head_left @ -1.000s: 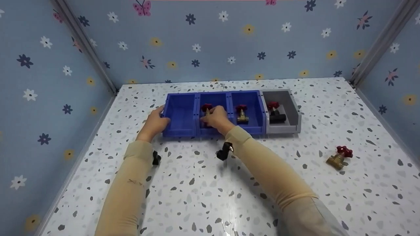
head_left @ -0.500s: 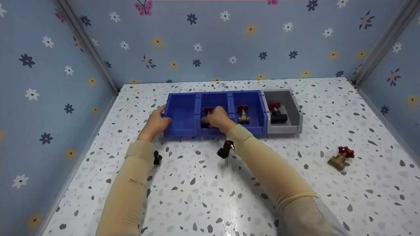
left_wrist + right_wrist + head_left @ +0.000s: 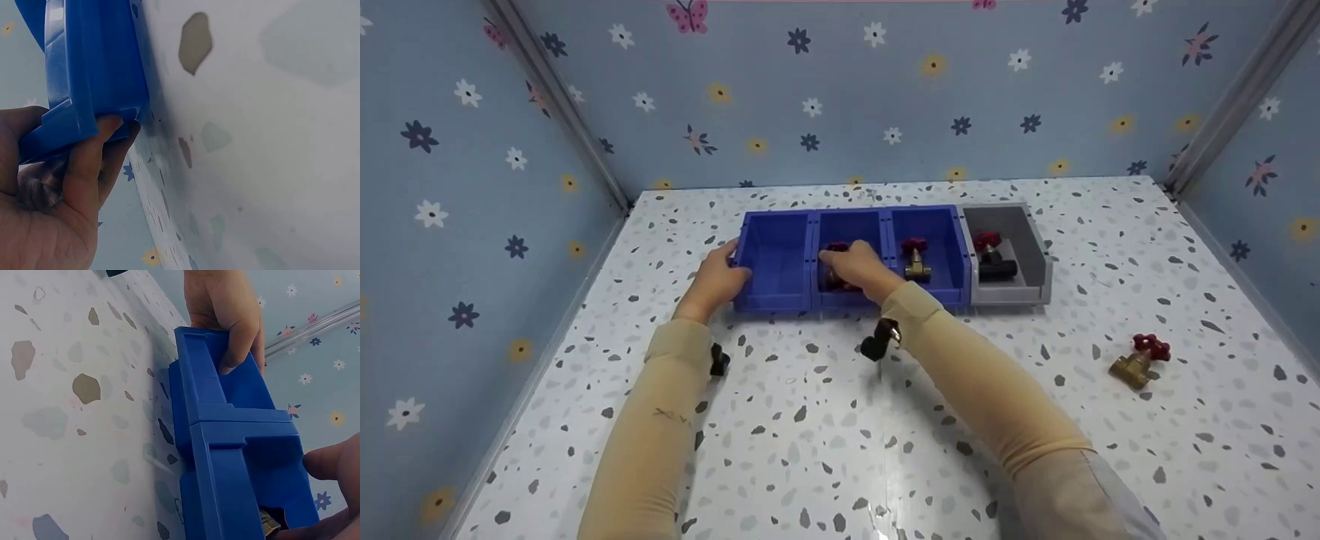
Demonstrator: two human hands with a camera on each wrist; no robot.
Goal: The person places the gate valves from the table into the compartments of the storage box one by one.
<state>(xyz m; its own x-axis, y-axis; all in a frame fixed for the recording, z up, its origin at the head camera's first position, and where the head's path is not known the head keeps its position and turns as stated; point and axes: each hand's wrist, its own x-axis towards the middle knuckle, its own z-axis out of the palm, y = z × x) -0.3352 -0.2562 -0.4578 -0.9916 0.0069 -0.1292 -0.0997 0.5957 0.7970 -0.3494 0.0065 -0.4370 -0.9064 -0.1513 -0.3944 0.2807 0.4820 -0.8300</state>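
Note:
My left hand (image 3: 716, 280) grips the outer wall of the leftmost blue storage bin (image 3: 776, 259), thumb inside and fingers outside. The left wrist view shows those fingers (image 3: 84, 174) wrapped against the bin's side. My right hand (image 3: 861, 268) reaches into the second blue bin (image 3: 851, 219). In it lies a brass valve with a red handwheel (image 3: 837, 247), mostly hidden by the hand. In the right wrist view the thumb (image 3: 323, 462) stands apart from the other fingers, and a fingertip is right at the valve's brass body (image 3: 270, 522).
The third blue bin (image 3: 949, 225) holds another brass valve (image 3: 916, 268) with a red handwheel. A grey bin (image 3: 1031, 255) at the row's right end holds a black-bodied valve (image 3: 997, 270). One more brass valve (image 3: 1132, 369) lies on the speckled table (image 3: 810, 450), at right. Patterned walls enclose the back and sides.
My right hand has lowered the valve into the second bin, and its thumb has come away from it. The left hand has kept its grip on the leftmost bin.

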